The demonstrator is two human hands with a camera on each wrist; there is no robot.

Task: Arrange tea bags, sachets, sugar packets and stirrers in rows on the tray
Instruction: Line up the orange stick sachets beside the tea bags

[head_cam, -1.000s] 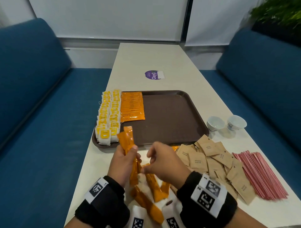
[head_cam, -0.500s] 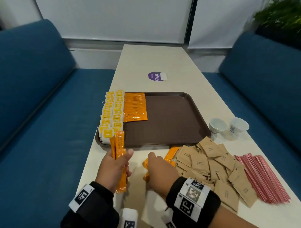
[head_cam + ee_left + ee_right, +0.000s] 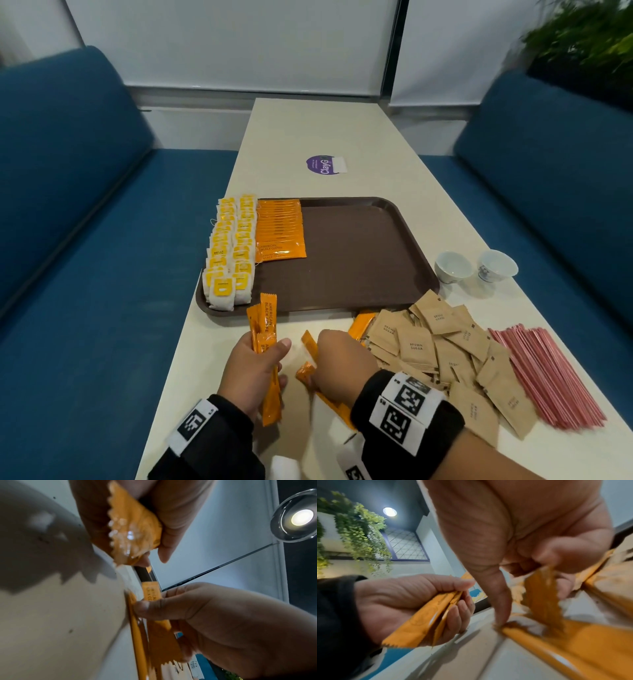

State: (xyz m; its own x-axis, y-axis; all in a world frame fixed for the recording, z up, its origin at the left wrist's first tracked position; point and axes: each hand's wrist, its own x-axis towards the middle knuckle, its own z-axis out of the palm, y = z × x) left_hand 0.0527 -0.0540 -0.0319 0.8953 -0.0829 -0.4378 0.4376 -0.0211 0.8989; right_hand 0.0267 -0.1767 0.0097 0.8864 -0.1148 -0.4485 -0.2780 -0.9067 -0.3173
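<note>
The left hand (image 3: 251,371) is clamping a small bundle of orange sachets (image 3: 267,329) upright, thumb pressing them against the curled fingers (image 3: 462,609), while the right hand (image 3: 337,359) is pinching one more sachet (image 3: 541,595) off the table (image 3: 342,130), its fingertips closed on the foil just beside the loose ones (image 3: 329,404) lying under the wrist. The bundle looks uneven (ends are not lining up), so I would guess a slippery packet could be sliding out of that grip when the next one is being pushed in. The right fingers are also working close to the sugar packets (image 3: 416,346), just beyond the knuckles, and could be dragging one along. The tray (image 3: 359,260), ahead of both sets of fingertips, is already holding tea bags (image 3: 227,253) and a sachet row (image 3: 279,229); a careless drop there could be knocking that row crooked. The stirrers (image 3: 544,373) are lying well to the right, untouched.
</note>
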